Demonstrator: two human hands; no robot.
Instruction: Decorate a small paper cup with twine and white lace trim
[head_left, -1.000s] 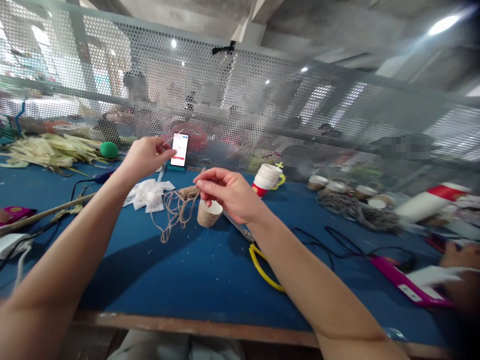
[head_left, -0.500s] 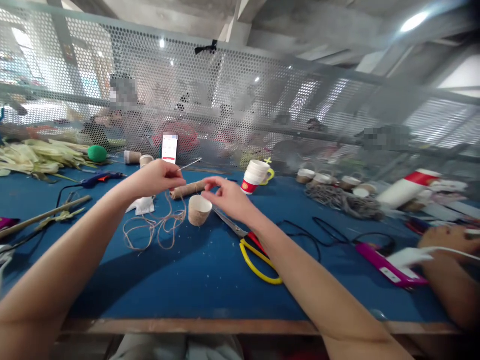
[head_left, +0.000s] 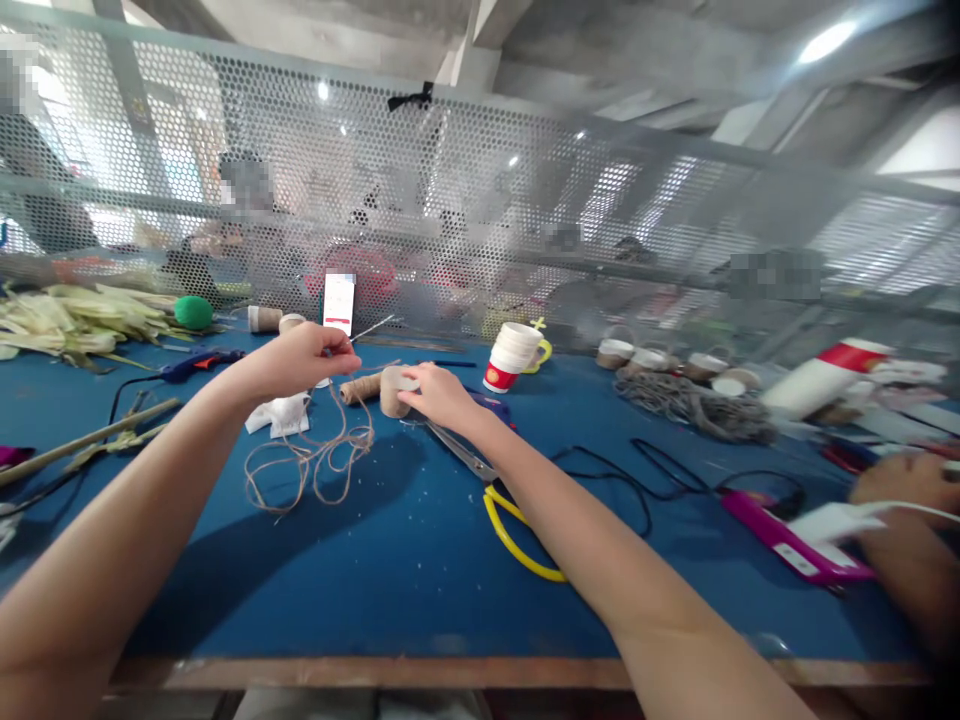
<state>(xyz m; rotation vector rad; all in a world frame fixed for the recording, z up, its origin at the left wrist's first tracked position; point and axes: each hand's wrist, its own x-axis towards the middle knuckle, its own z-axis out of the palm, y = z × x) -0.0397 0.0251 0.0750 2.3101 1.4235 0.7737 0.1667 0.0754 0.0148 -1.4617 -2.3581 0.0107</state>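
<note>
My left hand (head_left: 304,357) is raised over the blue table (head_left: 420,560), its fingers pinched on a strand of brown twine (head_left: 315,462) that hangs down into loose loops on the cloth. A thin needle or stick pokes out from this pinch toward the right. My right hand (head_left: 435,393) grips a small twine-wrapped paper cup (head_left: 391,389), tipped on its side. A twine spool (head_left: 360,388) lies just left of the cup, between my hands.
Yellow-handled scissors (head_left: 510,520) lie under my right forearm. A phone (head_left: 339,301) leans on the mesh screen. A stack of paper cups (head_left: 514,356), a white cloth (head_left: 281,413), a glue gun (head_left: 196,361), black cables and a co-worker's hand (head_left: 900,485) at the right are also there.
My right hand let go of the spool end and took hold of the paper cup, tipping it over. The spool now lies on the table. My left hand stayed pinched on the twine.
</note>
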